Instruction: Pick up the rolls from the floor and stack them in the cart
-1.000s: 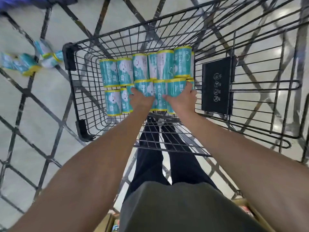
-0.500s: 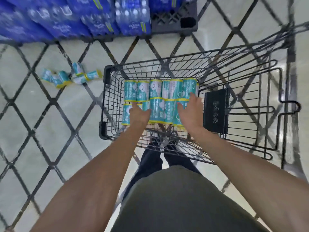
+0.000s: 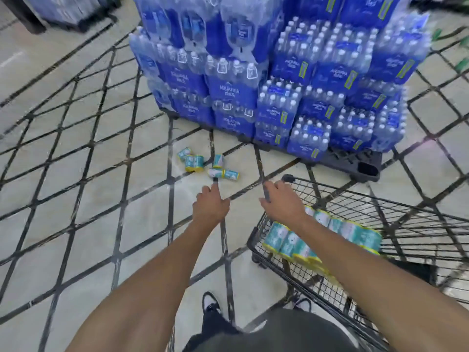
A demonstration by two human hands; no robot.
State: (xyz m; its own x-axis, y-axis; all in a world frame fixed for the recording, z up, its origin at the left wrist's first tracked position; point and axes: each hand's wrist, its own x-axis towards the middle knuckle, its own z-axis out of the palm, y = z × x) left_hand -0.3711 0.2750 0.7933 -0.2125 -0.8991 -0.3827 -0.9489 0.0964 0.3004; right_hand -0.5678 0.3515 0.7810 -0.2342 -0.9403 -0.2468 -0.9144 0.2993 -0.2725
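Note:
Several teal-and-yellow rolls (image 3: 208, 164) lie scattered on the tiled floor ahead. Stacked rolls (image 3: 286, 241) of the same kind fill the black wire cart (image 3: 396, 207) at the right. My left hand (image 3: 211, 205) is stretched out over the floor toward the scattered rolls, fingers loosely extended, holding nothing. My right hand (image 3: 281, 203) reaches over the cart's front left corner, fingers relaxed and holding nothing; whether it touches the rim is unclear.
A tall stack of blue shrink-wrapped water bottle packs (image 3: 279, 72) stands on a dark pallet (image 3: 355, 161) just behind the floor rolls. Dark diamond lines cross the pale floor. My shoes (image 3: 210, 303) show below.
Both hands have lifted off the stacked rolls and out of the cart. The view has swung up and left toward the rolls on the floor, and my left hand now reaches toward them.

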